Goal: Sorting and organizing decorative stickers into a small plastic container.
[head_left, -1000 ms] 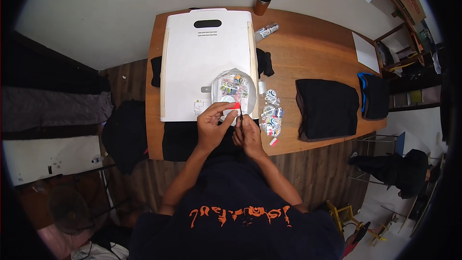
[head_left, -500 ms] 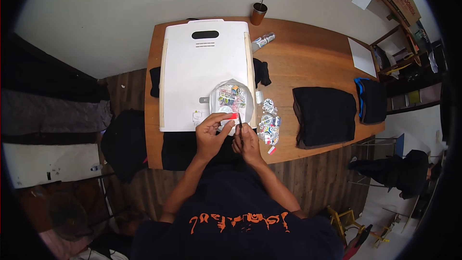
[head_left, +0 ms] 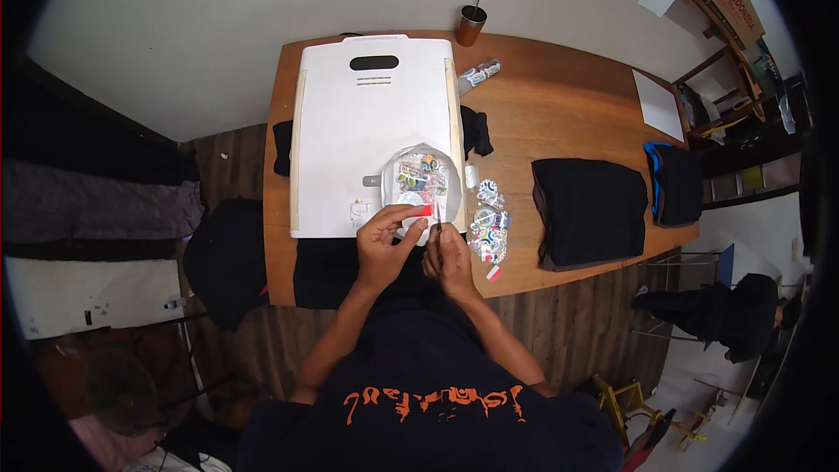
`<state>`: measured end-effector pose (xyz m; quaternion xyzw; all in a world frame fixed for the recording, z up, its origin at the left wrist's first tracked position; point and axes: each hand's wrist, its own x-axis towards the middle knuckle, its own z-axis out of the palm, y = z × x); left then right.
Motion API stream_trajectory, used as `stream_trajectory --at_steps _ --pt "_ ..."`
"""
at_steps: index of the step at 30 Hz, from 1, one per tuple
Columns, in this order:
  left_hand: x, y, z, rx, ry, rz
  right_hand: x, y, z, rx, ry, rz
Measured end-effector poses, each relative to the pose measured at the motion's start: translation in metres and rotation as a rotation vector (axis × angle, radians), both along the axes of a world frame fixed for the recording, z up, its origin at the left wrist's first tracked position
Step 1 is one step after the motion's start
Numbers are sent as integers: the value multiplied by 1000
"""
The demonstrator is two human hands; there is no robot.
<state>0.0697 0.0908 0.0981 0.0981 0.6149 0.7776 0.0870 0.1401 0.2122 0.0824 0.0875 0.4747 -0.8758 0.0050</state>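
In front of me, my left hand [head_left: 383, 249] pinches a small red-and-white sticker [head_left: 427, 211] between thumb and fingers. My right hand [head_left: 451, 264] is closed around a slim dark tool [head_left: 438, 220], whose tip points away from me beside the sticker; its exact kind is too small to tell. Both hands are over the near rim of a round pale bowl [head_left: 391, 166] with several colourful cut stickers [head_left: 421, 177] in it. The bowl rests on a white panel [head_left: 350, 140]. More stickers [head_left: 489, 236] lie on the table, right of my right hand.
Folded black cloth [head_left: 590, 210] lies on the wooden table [head_left: 559, 114], with another dark folded stack [head_left: 677, 183] further right. A clear packet [head_left: 479, 76] and a brown cup [head_left: 471, 28] are at the back. Black fabric [head_left: 328, 275] shows under the panel's near edge.
The tool's tip has shifted slightly beside the sticker. Both hands stay in nearly the same place.
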Motion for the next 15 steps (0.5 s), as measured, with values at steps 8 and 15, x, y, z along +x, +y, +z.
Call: stream_trajectory --at_steps 8,15 --pt "-1 -2 -9 -14 39 -24 -19 23 10 155 -29 -114" --pt "-13 -9 -13 -190 131 -104 -32 31 1 524 -38 -64"
